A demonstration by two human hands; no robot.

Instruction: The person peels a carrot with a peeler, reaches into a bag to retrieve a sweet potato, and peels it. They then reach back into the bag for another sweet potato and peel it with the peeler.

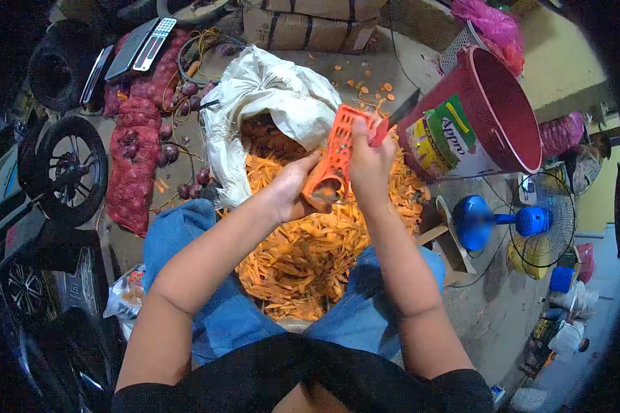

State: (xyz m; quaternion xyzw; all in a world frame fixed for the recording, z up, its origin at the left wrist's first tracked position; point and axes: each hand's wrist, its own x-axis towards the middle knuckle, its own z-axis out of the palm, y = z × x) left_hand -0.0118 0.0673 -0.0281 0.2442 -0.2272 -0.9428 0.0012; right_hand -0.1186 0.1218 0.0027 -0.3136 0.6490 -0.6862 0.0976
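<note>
Above the heap in front of me I hold an orange plastic grater [339, 148], a slotted frame with a wider opening at its lower end. My right hand [372, 162] is closed round its upper right side, the thumb lying along the frame. Fingers of my left hand [296, 187] curl under the lower left end, partly hidden behind it. Below both hands, between my knees, lies a big pile of carrot peelings and strips [303, 255]. A white woven sack [275, 86] opens toward the pile, with dark contents and carrot bits at its mouth.
A tilted dark red bucket [461, 89] stands at right, near a blue fan [530, 220] and a cardboard box [448, 251]. Red net sacks of onions [132, 165] lie at left, below a scale [141, 51] and beside a motorbike wheel [72, 172]. Cartons [310, 27] sit behind.
</note>
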